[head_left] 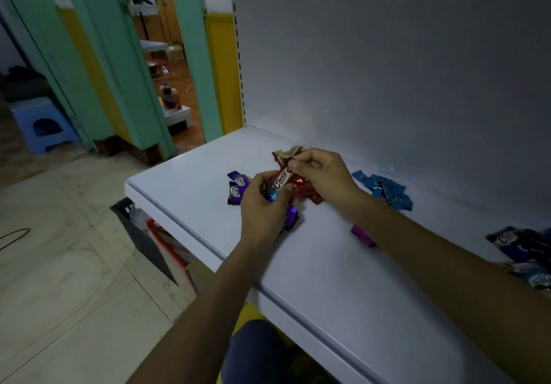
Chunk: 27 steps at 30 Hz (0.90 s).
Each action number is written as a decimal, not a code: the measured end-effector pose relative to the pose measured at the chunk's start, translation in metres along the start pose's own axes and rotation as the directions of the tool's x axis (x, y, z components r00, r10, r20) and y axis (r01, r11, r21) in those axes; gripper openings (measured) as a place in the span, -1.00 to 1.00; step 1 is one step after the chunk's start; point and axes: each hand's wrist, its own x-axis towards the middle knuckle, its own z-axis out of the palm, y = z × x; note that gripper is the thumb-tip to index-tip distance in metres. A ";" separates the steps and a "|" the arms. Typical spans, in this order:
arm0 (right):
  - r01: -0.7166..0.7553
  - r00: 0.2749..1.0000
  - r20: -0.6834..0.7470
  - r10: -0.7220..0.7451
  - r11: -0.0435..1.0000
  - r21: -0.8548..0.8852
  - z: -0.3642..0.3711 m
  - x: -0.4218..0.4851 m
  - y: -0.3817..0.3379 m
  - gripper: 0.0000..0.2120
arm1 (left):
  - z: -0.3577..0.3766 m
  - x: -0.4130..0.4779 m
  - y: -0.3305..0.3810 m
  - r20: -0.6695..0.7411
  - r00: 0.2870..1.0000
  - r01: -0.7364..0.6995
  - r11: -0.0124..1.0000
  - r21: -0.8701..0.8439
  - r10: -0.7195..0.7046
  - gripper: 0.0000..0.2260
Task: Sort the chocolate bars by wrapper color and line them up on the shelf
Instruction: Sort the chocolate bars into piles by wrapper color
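On the white shelf [185,187] my left hand [262,205] grips a bunch of chocolate bars, with a brown "Choco" bar [281,178] on top. My right hand [322,175] pinches the upper end of that brown bar. Two purple bars [237,187] lie left of my hands. Red bars [307,190] lie under my right hand, beige bars [287,152] just behind it. A group of blue bars [384,190] lies to the right, and a magenta bar [362,234] sits beside my right forearm.
A mixed heap of dark and light-blue bars [527,255] lies at the shelf's right edge. The shelf's grey back panel [387,70] rises behind. Below the shelf's front edge stand a black crate [140,234] and a red-white box [167,243].
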 end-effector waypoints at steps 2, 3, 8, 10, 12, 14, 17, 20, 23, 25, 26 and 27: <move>-0.028 0.997 -0.073 0.030 0.999 0.017 -0.004 0.001 0.002 -0.90 | 0.001 0.001 -0.001 -0.014 1.000 0.016 1.000 -0.020 -0.016 -0.78; -0.067 0.989 -0.129 0.071 0.997 0.035 -0.008 0.003 0.003 -0.90 | 0.001 0.002 -0.001 -0.028 0.999 0.028 0.999 -0.029 -0.029 -0.77; -0.167 0.895 -0.347 0.282 0.930 0.326 -0.024 0.026 0.006 -0.97 | 0.003 0.004 0.001 -0.081 0.995 0.056 0.998 -0.038 -0.059 -0.70; -0.129 0.879 -0.392 0.270 0.928 0.350 -0.023 0.041 0.011 -0.93 | 0.004 0.006 0.000 -0.093 0.993 0.063 0.997 -0.048 -0.067 -0.70; -0.105 0.883 -0.438 0.170 0.980 0.167 -0.017 0.057 0.019 -0.92 | 0.004 0.008 -0.002 -0.095 0.992 0.076 0.996 -0.056 -0.081 -0.72; -0.037 0.907 -0.418 -0.041 0.984 -0.176 -0.010 0.070 0.026 -0.94 | 0.004 0.011 -0.004 -0.105 0.991 0.074 0.996 -0.054 -0.079 -0.73; 0.150 0.941 -0.166 -0.294 0.805 -0.573 -0.006 0.085 0.039 -0.83 | 0.004 0.013 -0.005 -0.128 0.990 0.053 0.998 -0.023 -0.056 -0.75; 0.196 0.968 0.074 -0.242 0.532 -0.824 -0.008 0.090 0.056 -0.83 | 0.004 0.012 -0.007 -0.134 0.990 0.036 0.999 -0.023 -0.039 -0.75; 0.190 0.977 0.118 -0.179 0.468 -0.863 -0.011 0.091 0.059 -0.84 | 0.004 0.012 -0.008 -0.134 0.990 0.030 0.999 -0.036 -0.034 -0.74; 0.185 0.981 0.127 -0.146 0.515 -0.837 -0.014 0.090 0.054 -0.83 | 0.004 0.012 -0.008 -0.123 0.992 0.022 0.999 -0.038 -0.027 -0.74; 0.183 0.982 0.119 -0.149 0.550 -0.815 -0.014 0.087 0.050 -0.82 | 0.004 0.012 -0.008 -0.115 0.993 0.020 0.999 -0.036 -0.024 -0.75; 0.174 0.982 0.094 -0.162 0.600 -0.781 -0.014 0.083 0.046 -0.82 | 0.004 0.012 -0.008 -0.108 0.994 0.021 0.999 -0.030 -0.024 -0.75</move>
